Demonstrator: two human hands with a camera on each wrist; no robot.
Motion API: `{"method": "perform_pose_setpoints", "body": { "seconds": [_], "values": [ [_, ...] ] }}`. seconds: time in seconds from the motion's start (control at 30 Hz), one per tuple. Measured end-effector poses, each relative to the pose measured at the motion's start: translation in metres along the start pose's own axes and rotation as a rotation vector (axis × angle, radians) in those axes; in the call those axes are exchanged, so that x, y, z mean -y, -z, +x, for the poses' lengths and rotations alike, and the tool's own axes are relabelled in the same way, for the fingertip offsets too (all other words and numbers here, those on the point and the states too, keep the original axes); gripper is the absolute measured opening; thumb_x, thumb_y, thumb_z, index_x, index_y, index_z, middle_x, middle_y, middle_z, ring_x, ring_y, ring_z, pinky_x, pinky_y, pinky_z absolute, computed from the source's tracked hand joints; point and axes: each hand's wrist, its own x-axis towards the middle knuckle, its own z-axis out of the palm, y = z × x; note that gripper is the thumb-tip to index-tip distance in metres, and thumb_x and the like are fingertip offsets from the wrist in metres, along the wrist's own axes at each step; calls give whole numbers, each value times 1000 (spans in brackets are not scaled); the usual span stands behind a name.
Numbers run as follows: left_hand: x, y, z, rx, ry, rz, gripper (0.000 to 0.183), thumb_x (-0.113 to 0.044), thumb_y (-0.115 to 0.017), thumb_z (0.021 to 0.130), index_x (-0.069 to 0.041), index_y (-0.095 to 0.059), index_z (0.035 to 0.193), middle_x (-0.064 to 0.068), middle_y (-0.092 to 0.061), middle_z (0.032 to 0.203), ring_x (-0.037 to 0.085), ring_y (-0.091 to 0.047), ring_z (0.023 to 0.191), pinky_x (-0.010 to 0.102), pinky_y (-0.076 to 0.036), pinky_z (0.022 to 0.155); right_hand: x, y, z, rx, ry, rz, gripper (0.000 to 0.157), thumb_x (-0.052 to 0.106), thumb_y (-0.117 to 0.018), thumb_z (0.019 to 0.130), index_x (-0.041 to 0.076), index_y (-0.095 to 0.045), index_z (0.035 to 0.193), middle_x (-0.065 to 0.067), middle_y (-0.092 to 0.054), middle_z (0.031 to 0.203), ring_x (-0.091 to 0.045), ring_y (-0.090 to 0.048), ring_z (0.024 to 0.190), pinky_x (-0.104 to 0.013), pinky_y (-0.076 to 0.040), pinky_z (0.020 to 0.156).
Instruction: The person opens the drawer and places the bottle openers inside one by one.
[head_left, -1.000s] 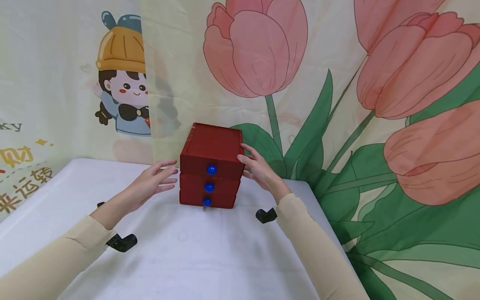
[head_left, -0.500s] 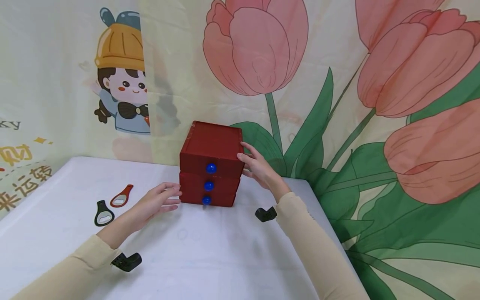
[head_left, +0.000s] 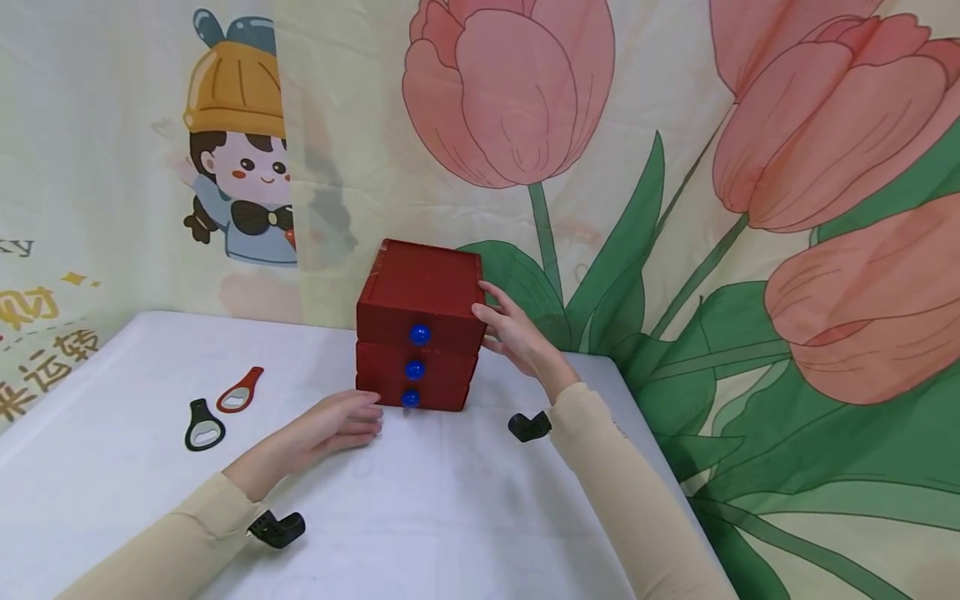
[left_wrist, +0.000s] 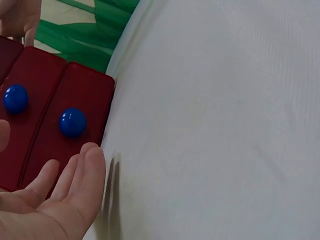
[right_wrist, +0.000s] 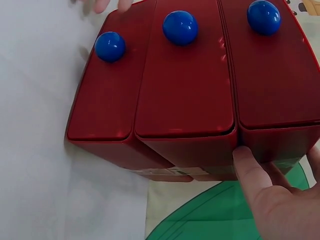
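A red chest of three stacked drawers (head_left: pixel 420 283) stands toward the table's back, each drawer front bearing a round blue knob. My left hand (head_left: pixel 330 429) is low at the front left corner, fingers extended, its fingertips close to the lowest blue knob (head_left: pixel 410 398). In the left wrist view, the fingers (left_wrist: pixel 92 170) overlap the bottom drawer front and are not wrapped around the knob (left_wrist: pixel 73 122). My right hand (head_left: pixel 517 333) rests against the chest's upper right side with relaxed fingers. The right wrist view shows a fingertip (right_wrist: pixel 243 156) at the seam below the top drawer.
On the white table (head_left: pixel 420 517), left of the left forearm, lie a red bottle opener (head_left: pixel 252 382) and a black bottle opener (head_left: pixel 197 408). A printed cloth (head_left: pixel 337 167) with tulips hangs right behind the chest. The table's right edge runs beside the right arm.
My left hand has moved down and to the right, from beside the top drawers to the bottom drawer, uncovering both bottle openers. My right hand stays against the chest; the drawers have not shifted.
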Motion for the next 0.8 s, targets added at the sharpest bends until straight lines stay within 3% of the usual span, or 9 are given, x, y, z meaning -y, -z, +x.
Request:
{"method": "perform_pose_setpoints", "body": {
  "seconds": [0.3, 0.6, 0.8],
  "values": [
    [6, -12, 15, 26, 25, -54, 68, -34, -51, 113, 10, -29, 161, 36, -46, 156, 43, -59, 136, 46, -53, 111, 0, 0, 1, 5, -11, 21, 66, 33, -59, 110, 39, -27, 167, -10, -39, 164, -37, -52, 142, -55, -40, 122],
    [9, -28, 31, 6, 59, -111, 66, -35, -54, 112, 6, -35, 160, 34, -50, 153, 42, -63, 132, 46, -54, 109, 1, 1, 2, 13, -4, 19, 65, 33, -58, 111, 38, -27, 168, -11, -42, 161, -36, -54, 141, -55, -40, 122],
    [8, -34, 40, -23, 79, -167, 60, -33, -53, 113, 10, -42, 153, 34, -53, 149, 42, -65, 129, 47, -55, 108, 0, 1, 3, 9, -6, 18, 66, 33, -58, 111, 39, -27, 168, -11, -41, 163, -36, -54, 142, -56, -39, 122]
  ]
}}
